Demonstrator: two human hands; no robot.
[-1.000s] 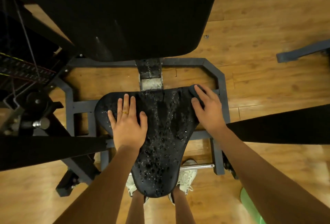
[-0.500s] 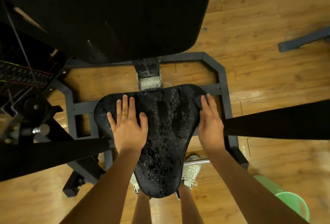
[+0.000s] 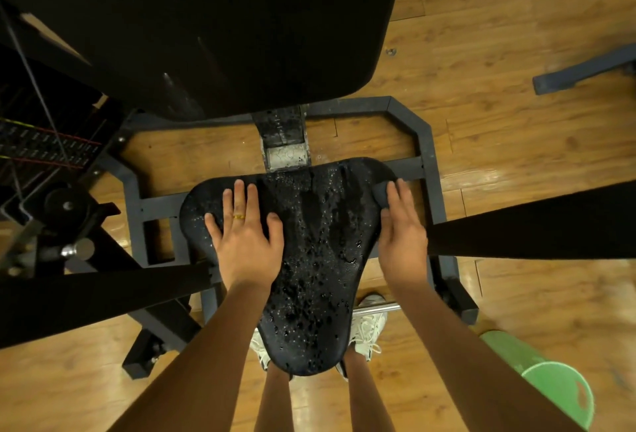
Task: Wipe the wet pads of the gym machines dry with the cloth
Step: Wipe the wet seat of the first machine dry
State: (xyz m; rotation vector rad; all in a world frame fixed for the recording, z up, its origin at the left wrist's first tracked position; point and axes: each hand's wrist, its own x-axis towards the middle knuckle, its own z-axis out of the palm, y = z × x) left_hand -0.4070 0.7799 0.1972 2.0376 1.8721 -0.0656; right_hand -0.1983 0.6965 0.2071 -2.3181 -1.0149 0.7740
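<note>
Black, beaded with water, the seat pad (image 3: 316, 259) lay below me. My left hand (image 3: 246, 242) rested flat on it, fingers straight; my right hand (image 3: 402, 235) pressed the dark cloth (image 3: 379, 191) flat at its right edge. Wiping looked barely begun; next, I judged, a firm sweep across the droplets.

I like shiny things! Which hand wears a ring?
The left hand, flat on the seat pad: gold ring. The right hand shows none.

Warm-lit glossy brown wooden plank floor (image 3: 481, 18); a green plastic bucket (image 3: 557, 393) stands lower right, a grey steel bar (image 3: 581, 70) lies upper right.
</note>
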